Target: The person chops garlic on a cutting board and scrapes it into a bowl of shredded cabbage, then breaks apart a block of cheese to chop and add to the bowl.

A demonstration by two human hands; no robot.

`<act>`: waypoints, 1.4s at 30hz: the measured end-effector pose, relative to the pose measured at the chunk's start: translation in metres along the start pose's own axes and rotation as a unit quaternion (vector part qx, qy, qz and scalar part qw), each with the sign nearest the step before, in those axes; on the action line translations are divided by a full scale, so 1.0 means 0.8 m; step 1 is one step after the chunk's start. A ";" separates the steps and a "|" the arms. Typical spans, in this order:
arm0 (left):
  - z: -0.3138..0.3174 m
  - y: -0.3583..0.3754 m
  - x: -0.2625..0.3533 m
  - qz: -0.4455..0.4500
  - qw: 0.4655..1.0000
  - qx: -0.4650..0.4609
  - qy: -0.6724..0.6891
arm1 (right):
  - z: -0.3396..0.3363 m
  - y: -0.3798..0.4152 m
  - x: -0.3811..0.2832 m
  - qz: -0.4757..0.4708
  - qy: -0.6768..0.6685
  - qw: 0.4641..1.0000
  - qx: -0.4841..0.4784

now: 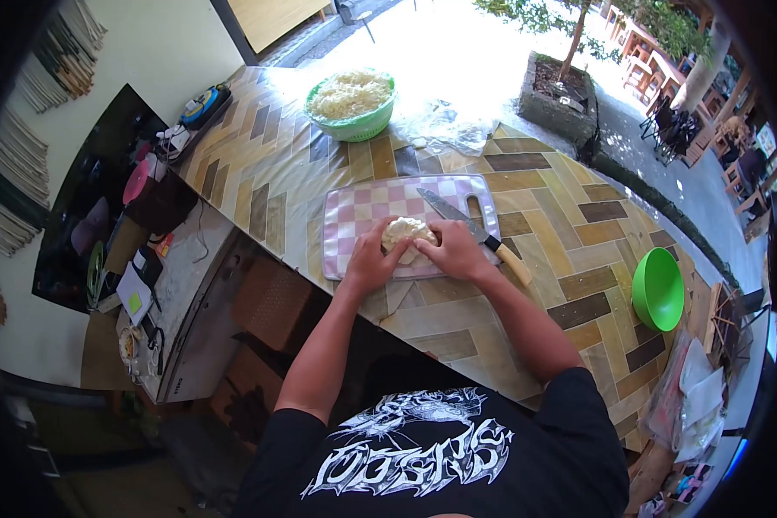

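Note:
Between both hands, over the checked cutting board [354, 203], is a pale cream, lumpy piece of food [408, 230]; its exact kind I cannot tell. My left hand [374, 257] closes on it from the left, thumb pressed to the near side. From the right, my right hand [454, 248] grips the same piece, the two thumbs nearly meeting. Just beyond my right hand lies a knife [463, 218] with a wooden handle, blade across the board and handle over its right edge. The underside of the piece is hidden by my fingers.
A green basket [354, 131] heaped with pale shreds stands at the far side of the patterned table [527, 198]. Clear plastic [445, 125] lies beside it. Toward the right edge, a green bowl [656, 289] rests tilted. A television and a cluttered side cabinet are left.

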State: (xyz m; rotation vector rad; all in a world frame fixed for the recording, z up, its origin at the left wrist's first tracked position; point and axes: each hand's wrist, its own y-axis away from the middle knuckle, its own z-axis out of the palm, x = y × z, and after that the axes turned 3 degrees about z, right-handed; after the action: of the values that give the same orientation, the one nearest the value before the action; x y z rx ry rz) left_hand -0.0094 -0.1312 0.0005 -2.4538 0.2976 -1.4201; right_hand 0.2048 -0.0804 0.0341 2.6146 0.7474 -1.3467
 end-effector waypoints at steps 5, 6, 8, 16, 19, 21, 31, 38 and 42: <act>-0.005 -0.004 0.008 -0.021 0.999 0.002 0.030 | 0.012 -0.002 0.000 -0.015 -0.081 0.996 0.018; -0.006 -0.005 0.009 -0.026 0.999 0.001 0.019 | 0.021 -0.001 0.005 -0.021 -0.101 0.994 0.029; -0.007 -0.004 0.011 -0.038 0.999 0.002 -0.001 | 0.034 0.001 0.013 -0.028 -0.120 0.991 0.051; -0.003 -0.004 0.012 -0.027 0.998 0.033 -0.039 | 0.041 0.007 0.001 -0.067 -0.059 0.991 0.097; 0.001 -0.003 0.007 -0.038 0.996 0.044 -0.070 | 0.050 0.005 0.007 -0.082 -0.015 0.991 0.108; 0.001 -0.003 0.006 -0.041 0.994 0.051 -0.086 | 0.056 0.003 0.009 -0.104 -0.004 0.987 0.125; 0.008 -0.003 0.009 -0.078 0.989 0.079 -0.096 | 0.072 -0.003 0.007 -0.117 0.052 0.983 0.132; 0.010 -0.003 -0.004 -0.102 0.987 0.075 -0.100 | 0.074 -0.011 0.017 -0.168 0.119 0.972 0.115; 0.008 -0.006 -0.004 -0.114 0.988 0.077 -0.065 | 0.069 -0.012 0.010 -0.150 0.103 0.977 0.111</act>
State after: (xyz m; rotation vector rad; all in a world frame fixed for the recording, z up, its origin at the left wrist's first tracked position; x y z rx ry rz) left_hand -0.0051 -0.1247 -0.0032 -2.4987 -0.1218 -1.3038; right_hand 0.1637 -0.0862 -0.0044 2.9451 1.1230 -1.3080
